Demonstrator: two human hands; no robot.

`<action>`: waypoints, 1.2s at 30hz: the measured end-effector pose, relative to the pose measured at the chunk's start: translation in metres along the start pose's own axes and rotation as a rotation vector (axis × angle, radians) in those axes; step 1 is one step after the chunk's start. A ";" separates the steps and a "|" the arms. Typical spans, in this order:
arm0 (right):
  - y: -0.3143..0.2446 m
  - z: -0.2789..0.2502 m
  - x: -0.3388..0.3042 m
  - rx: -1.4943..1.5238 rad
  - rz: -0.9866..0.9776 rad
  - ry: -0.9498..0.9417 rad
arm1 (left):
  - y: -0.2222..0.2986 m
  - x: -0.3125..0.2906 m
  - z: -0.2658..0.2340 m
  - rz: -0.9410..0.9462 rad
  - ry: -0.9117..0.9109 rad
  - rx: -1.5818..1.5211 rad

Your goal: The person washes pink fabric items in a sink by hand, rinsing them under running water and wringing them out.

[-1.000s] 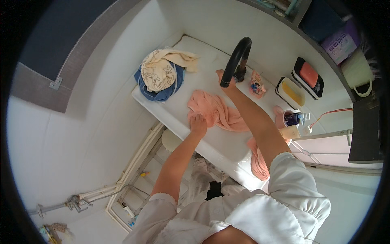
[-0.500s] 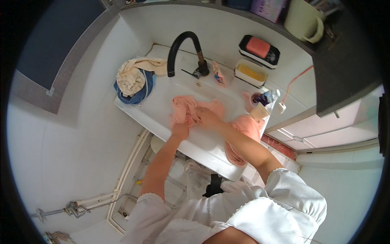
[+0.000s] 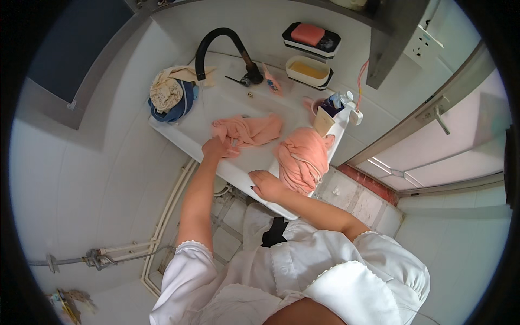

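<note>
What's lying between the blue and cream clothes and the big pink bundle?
In the head view, a crumpled pink cloth lies between them, in the white sink, with the left hand on its near end.

Room between faucet (image 3: 252, 71), cloth (image 3: 253, 131) — pink bundle (image 3: 302, 157) blocks right.

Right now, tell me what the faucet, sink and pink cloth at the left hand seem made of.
Faucet: probably metal, black finish, brownish patch on its neck. Sink: likely glazed ceramic, smooth white gloss. Pink cloth: soft matte fabric, by its creases; fibre unclear.
</note>
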State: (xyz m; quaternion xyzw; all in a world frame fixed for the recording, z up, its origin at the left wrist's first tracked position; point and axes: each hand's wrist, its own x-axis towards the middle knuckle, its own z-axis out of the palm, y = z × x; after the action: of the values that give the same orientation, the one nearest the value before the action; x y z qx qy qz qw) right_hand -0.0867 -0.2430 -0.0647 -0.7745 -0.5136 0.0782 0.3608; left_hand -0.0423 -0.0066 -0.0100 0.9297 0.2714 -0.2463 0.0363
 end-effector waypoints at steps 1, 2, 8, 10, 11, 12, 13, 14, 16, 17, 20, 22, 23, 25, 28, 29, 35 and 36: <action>0.001 0.005 -0.002 -0.002 -0.013 0.039 | 0.006 -0.005 0.006 -0.001 0.095 0.079; 0.003 0.008 -0.003 -0.007 -0.022 0.078 | 0.014 -0.011 0.015 0.004 0.190 0.157; 0.001 0.010 -0.003 0.013 -0.023 0.097 | 0.008 -0.002 0.059 0.019 0.366 0.023; -0.001 0.009 -0.002 0.024 -0.022 0.090 | 0.002 0.006 0.069 0.025 0.435 -0.004; -0.005 0.008 0.000 0.023 -0.020 0.081 | -0.008 0.011 0.076 0.031 0.514 -0.031; -0.010 0.008 0.001 0.023 -0.020 0.071 | -0.019 0.016 0.082 0.034 0.593 -0.056; -0.005 0.007 0.000 0.009 0.004 0.066 | -0.009 0.018 0.080 0.047 0.601 -0.059; -0.002 0.006 -0.001 0.005 0.010 0.081 | 0.000 0.015 0.076 0.056 0.609 -0.059; 0.000 0.004 -0.002 0.009 0.005 0.104 | 0.006 0.010 0.072 0.076 0.639 -0.081; -0.002 0.005 -0.002 0.018 0.001 0.104 | 0.003 0.008 0.071 0.089 0.661 -0.102; -0.007 0.004 0.001 0.044 -0.012 0.104 | -0.005 0.006 0.074 0.147 0.768 -0.163; -0.006 0.004 0.001 0.056 -0.012 0.109 | -0.002 0.004 0.071 0.166 0.772 -0.200; -0.002 0.004 0.001 0.042 -0.012 0.115 | 0.003 0.003 0.067 0.163 0.734 -0.218; -0.001 0.005 0.001 0.022 -0.021 0.123 | 0.008 0.002 0.065 0.126 0.719 -0.195; -0.003 0.005 0.002 0.029 -0.033 0.104 | 0.004 0.003 0.068 0.064 0.693 -0.193; -0.003 0.005 0.002 0.034 -0.035 0.103 | 0.003 0.003 0.067 0.073 0.626 -0.270; 0.002 0.005 0.002 0.048 -0.021 0.093 | 0.013 -0.004 0.055 0.068 0.437 -0.270; 0.006 0.003 0.001 0.034 -0.011 0.091 | 0.019 -0.007 0.049 0.079 0.413 -0.232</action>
State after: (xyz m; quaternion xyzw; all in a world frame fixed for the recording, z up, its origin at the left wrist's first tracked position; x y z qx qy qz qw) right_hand -0.0834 -0.2416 -0.0708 -0.7681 -0.4995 0.0497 0.3976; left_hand -0.0588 -0.0360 -0.0515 0.9599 0.2630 -0.0167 0.0962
